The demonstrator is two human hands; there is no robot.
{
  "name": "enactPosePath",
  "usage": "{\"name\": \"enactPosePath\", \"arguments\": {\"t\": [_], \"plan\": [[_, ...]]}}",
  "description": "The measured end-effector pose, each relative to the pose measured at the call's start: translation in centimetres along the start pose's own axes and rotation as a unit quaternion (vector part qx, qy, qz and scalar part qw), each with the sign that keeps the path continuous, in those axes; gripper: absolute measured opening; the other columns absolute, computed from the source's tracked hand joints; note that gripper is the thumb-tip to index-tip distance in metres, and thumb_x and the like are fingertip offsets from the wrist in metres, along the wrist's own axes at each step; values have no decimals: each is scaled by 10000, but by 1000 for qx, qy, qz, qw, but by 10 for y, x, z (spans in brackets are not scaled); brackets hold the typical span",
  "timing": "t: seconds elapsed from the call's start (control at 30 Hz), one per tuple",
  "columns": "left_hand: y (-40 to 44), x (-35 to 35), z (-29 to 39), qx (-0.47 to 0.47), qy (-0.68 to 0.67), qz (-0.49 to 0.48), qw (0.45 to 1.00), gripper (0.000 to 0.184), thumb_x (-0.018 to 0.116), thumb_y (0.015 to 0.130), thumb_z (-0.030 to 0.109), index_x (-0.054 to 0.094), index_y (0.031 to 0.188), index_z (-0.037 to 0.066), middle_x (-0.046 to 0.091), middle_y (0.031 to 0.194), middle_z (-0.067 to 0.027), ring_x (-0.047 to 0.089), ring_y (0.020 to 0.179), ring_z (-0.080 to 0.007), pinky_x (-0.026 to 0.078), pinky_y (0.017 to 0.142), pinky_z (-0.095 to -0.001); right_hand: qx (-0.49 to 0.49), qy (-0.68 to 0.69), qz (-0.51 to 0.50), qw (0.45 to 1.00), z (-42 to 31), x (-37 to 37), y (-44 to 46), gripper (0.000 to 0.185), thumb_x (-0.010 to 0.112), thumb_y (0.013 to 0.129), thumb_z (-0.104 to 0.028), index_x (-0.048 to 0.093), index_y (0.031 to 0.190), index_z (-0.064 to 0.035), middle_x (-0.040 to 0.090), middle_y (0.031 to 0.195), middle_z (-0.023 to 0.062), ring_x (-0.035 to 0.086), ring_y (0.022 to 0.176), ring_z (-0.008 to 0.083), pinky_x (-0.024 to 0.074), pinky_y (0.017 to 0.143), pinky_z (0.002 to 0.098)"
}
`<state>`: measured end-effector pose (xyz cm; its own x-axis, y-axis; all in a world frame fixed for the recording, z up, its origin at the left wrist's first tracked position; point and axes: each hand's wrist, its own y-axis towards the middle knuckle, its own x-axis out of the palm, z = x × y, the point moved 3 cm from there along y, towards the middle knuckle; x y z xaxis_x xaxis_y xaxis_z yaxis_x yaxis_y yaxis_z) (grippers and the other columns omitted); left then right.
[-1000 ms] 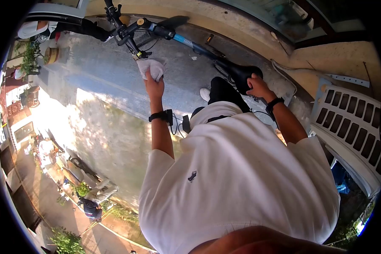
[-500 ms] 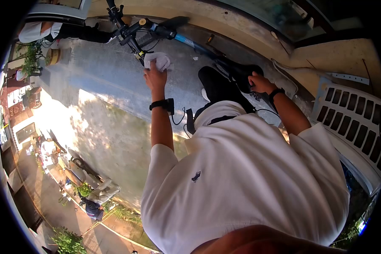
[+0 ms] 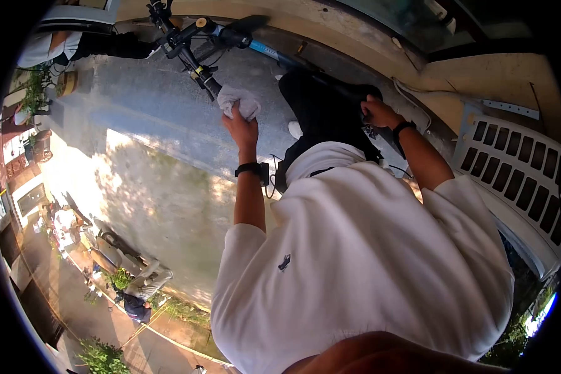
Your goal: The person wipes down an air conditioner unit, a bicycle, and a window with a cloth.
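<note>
A bicycle stands across the upper part of the head view, with its handlebar (image 3: 184,50), blue and black frame (image 3: 265,50) and black saddle (image 3: 349,89). My left hand (image 3: 242,129) is closed on a crumpled whitish cloth (image 3: 240,101), just off the near end of the handlebar grip (image 3: 212,85). With its fingers bent, my right hand (image 3: 380,113) is at the near edge of the saddle. My dark-trousered leg hides part of the bicycle between the two hands.
A white slatted unit (image 3: 511,168) stands at the right, by the wall (image 3: 480,90). At the upper left is another person in dark trousers (image 3: 115,45). Farther off, a person (image 3: 137,305) is at the lower left. A plant pot (image 3: 67,83) stands at the left.
My left hand and the cloth have moved right, from over the handlebar end to just beyond it. My leg has risen in front of the bicycle frame. My right hand remains by the saddle.
</note>
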<state>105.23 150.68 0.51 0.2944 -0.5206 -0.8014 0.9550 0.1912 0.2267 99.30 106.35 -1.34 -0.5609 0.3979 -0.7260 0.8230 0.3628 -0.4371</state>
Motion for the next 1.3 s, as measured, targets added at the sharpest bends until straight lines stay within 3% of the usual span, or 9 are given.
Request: {"name": "enactPosePath", "arguments": {"t": [0.2,0.27,0.33,0.4,0.6,0.7,1.0,1.1,1.3], "plan": [[31,-29,10,-27,19,-42,999,671,712,715,111,491,1345,173,442,1245,-284,439,1155,-501,373,997,-520,-20,5,2,1000,9,10,-1,300,764,684,-94,499,820,-128,460,966,109,506,958,348,428,733,437],[59,-42,16,-50,-75,57,994,694,698,718,149,457,1368,171,457,1212,-275,452,1126,-499,389,971,-531,-55,4,35,998,7,10,-3,301,765,680,-96,502,824,-121,465,963,120,508,943,353,426,729,435],[79,-36,16,-61,-71,58,994,716,685,738,178,406,1397,155,462,1188,-267,469,1092,-496,409,933,-538,-35,-12,29,999,14,8,5,296,763,678,-93,505,821,-117,466,952,127,512,928,353,426,727,434],[84,-22,7,-137,-34,-29,990,739,691,744,180,378,1413,144,463,1175,-273,485,1076,-495,422,917,-535,-17,-21,6,1000,10,16,1,291,760,676,-89,507,818,-113,468,942,133,517,914,354,425,725,433],[70,-8,-2,-110,-33,-13,993,735,727,710,172,406,1370,136,455,1165,-301,485,1065,-506,419,919,-534,-27,-2,-4,1000,15,10,4,261,738,687,-57,563,878,-95,505,989,166,546,941,373,453,757,448],[47,-18,6,-100,-26,-27,994,737,742,678,161,425,1342,130,460,1153,-300,479,1050,-508,414,913,-539,44,-70,-38,996,18,9,14,280,737,699,-57,580,928,-83,525,1017,178,557,971,385,467,780,451],[51,-25,-11,-120,-57,-96,987,643,682,696,125,456,1297,144,504,1125,-312,465,1094,-514,404,949,-523,75,-63,-58,994,-7,-1,10,119,660,787,-153,620,806,-42,535,987,209,590,882,414,482,772,478],[74,-21,-15,-23,-57,-38,997,631,667,732,143,439,1320,123,516,1178,-321,480,1076,-519,419,937,-522,70,-42,-17,997,11,9,11,128,685,705,-80,559,720,-68,517,902,179,576,838,394,463,722,468],[87,1,-41,-157,-253,0,955,614,684,770,147,420,1309,18,564,1213,-237,574,1082,-383,449,937,-432,62,-30,-34,997,1,3,10,139,686,691,-46,552,691,-86,519,900,163,578,839,372,467,707,442]]}}
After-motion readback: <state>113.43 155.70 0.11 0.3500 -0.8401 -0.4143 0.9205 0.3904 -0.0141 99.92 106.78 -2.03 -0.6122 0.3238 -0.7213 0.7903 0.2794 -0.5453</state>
